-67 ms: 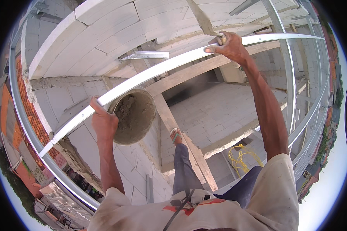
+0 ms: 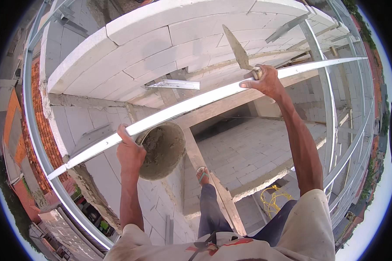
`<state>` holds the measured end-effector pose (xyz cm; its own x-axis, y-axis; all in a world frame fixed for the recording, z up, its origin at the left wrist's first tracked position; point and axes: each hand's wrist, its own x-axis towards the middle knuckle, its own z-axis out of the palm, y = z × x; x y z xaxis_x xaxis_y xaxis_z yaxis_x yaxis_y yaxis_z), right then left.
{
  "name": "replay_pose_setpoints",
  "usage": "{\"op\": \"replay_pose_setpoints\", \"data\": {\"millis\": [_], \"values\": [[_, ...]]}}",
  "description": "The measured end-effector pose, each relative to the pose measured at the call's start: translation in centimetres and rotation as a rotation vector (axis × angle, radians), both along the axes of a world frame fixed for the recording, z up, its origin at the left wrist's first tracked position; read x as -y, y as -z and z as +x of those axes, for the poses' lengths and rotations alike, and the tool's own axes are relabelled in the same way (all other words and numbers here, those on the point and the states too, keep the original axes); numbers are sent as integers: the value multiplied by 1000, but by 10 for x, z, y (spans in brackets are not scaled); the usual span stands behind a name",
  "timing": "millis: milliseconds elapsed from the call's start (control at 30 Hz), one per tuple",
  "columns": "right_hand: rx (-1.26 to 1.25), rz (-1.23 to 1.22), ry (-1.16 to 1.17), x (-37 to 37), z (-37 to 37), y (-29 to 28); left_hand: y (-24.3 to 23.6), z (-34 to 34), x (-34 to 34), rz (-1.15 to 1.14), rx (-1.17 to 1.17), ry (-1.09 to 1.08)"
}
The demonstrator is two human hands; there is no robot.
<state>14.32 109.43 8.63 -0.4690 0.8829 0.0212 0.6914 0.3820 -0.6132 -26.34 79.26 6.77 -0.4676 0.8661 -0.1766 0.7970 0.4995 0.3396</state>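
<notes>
A long, shiny metal bar [image 2: 185,106] crosses in front of me from lower left to upper right. My left hand [image 2: 131,153] is closed on it near its left part, fingers hooked over the edge. Right beside that hand is a bucket [image 2: 181,150] of grey mortar [image 2: 159,145]; whether the hand also holds its rim or handle is hidden. My right hand [image 2: 265,82] is wrapped round the handle of a pointed trowel [image 2: 238,48], its mortar-smeared blade pointing up and away. The right thumb lies against the bar.
Beyond the bar rises a pale block wall [image 2: 148,48]. My sandalled foot [image 2: 202,175] stands on a wooden plank [image 2: 224,198], beside a deep opening. A yellow rope [image 2: 272,200] lies lower right. Metal framing [image 2: 324,87] stands at right, and tiled roofs [image 2: 34,130] lie below left.
The view has tilted, so the bar, bucket and both hands sit lower in the picture. More of the trowel blade and block wall shows. Both grips look the same.
</notes>
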Motion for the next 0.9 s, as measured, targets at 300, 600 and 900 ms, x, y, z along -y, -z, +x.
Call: {"op": "replay_pose_setpoints", "data": {"millis": [300, 600, 900], "values": [[80, 2, 44, 4, -10, -11, 2, -13, 0, -97, 26, -25], [78, -16, -39, 2, -2, -5, 2, -14, 4, -116, 72, -3], [167, 49, -21, -2, 0, 2, -4, -10, 4, -159, 60, -9]]}}
